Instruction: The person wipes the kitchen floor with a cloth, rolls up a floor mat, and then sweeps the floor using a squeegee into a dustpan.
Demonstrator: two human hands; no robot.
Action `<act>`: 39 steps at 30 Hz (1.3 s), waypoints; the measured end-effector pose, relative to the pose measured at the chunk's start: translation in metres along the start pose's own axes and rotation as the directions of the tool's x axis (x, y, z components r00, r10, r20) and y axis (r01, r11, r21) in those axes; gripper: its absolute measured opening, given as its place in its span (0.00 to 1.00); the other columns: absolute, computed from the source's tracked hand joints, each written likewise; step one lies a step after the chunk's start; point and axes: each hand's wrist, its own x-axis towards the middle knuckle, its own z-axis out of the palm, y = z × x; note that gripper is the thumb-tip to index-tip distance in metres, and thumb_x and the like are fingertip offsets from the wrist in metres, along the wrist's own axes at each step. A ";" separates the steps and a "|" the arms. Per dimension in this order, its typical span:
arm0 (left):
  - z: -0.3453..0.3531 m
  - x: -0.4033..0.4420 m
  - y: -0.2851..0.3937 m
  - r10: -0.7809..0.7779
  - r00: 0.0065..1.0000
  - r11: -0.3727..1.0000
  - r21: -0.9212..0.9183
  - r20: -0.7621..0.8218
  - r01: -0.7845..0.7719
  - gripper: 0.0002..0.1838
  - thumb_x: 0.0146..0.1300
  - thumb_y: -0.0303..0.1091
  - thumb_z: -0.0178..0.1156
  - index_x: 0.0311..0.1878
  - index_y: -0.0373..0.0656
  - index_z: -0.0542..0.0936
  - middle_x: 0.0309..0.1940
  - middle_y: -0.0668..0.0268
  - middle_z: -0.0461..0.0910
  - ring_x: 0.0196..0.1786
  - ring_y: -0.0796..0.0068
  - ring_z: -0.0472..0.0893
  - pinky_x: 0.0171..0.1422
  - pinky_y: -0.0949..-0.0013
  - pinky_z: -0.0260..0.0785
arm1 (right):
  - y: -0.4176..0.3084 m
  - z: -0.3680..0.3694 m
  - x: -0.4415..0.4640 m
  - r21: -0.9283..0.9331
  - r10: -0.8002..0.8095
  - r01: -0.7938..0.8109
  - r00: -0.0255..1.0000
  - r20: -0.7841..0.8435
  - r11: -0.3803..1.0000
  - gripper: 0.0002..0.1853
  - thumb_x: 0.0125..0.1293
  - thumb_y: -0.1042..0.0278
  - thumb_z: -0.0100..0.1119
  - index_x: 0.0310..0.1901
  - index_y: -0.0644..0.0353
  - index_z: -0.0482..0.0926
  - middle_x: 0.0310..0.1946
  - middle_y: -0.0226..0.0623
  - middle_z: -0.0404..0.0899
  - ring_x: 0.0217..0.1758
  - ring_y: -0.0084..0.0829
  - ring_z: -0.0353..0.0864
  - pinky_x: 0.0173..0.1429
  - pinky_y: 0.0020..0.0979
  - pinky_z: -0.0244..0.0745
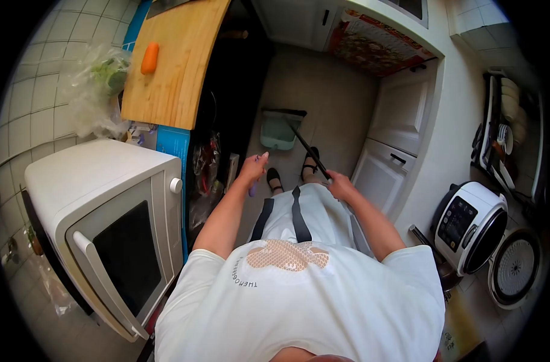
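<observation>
My right hand point(340, 184) is wrapped round the end of a long dark handle point(311, 151). That handle slants down to a pale green dustpan point(277, 142) with a dark front edge, on or just above the floor in front of my feet. My left hand point(255, 169) is closed in front of my left hip. A slim purple thing point(251, 190) shows below and just above that fist; its kind I cannot make out.
On the left stand a white microwave point(106, 181) and a wooden board point(178, 60) with a carrot point(149, 58). White cabinets point(388, 151) line the right side. A white rice cooker point(468, 226) sits on the right counter near a dish rack point(498, 133).
</observation>
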 end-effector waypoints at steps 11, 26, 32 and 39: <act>0.000 0.004 0.022 0.029 0.998 0.979 0.200 0.052 -0.039 0.20 0.56 0.54 0.54 0.27 0.45 0.72 0.17 0.72 0.67 0.17 0.82 0.63 0.19 0.76 0.54 | 0.052 -0.094 0.110 -0.129 -0.069 0.012 0.891 -0.449 0.992 0.30 0.51 0.71 0.52 0.59 0.56 0.63 0.49 0.50 0.71 0.54 0.46 0.70 0.58 0.36 0.65; 0.027 0.020 0.054 0.100 0.988 0.896 0.420 0.121 -0.142 0.25 0.56 0.56 0.52 0.29 0.37 0.72 0.20 0.62 0.73 0.21 0.70 0.72 0.23 0.67 0.64 | 0.085 0.018 -0.024 0.253 0.174 -0.138 0.976 -0.129 0.958 0.31 0.51 0.74 0.51 0.61 0.52 0.62 0.50 0.49 0.71 0.54 0.41 0.71 0.59 0.32 0.63; 0.031 0.019 0.054 0.081 0.989 0.918 0.376 0.122 -0.121 0.23 0.56 0.54 0.53 0.29 0.38 0.72 0.18 0.64 0.71 0.18 0.74 0.69 0.21 0.70 0.62 | 0.115 -0.012 0.031 0.115 -0.009 0.067 0.895 -0.446 0.991 0.30 0.51 0.70 0.54 0.60 0.47 0.63 0.48 0.49 0.72 0.51 0.46 0.72 0.56 0.37 0.66; 0.030 0.014 0.056 0.059 0.992 0.925 0.367 0.109 -0.095 0.23 0.56 0.54 0.54 0.28 0.39 0.72 0.18 0.65 0.71 0.18 0.77 0.68 0.20 0.72 0.60 | 0.140 -0.079 0.134 0.126 0.140 -0.085 0.829 -0.541 0.988 0.31 0.50 0.69 0.50 0.61 0.43 0.61 0.44 0.52 0.73 0.48 0.50 0.72 0.53 0.40 0.68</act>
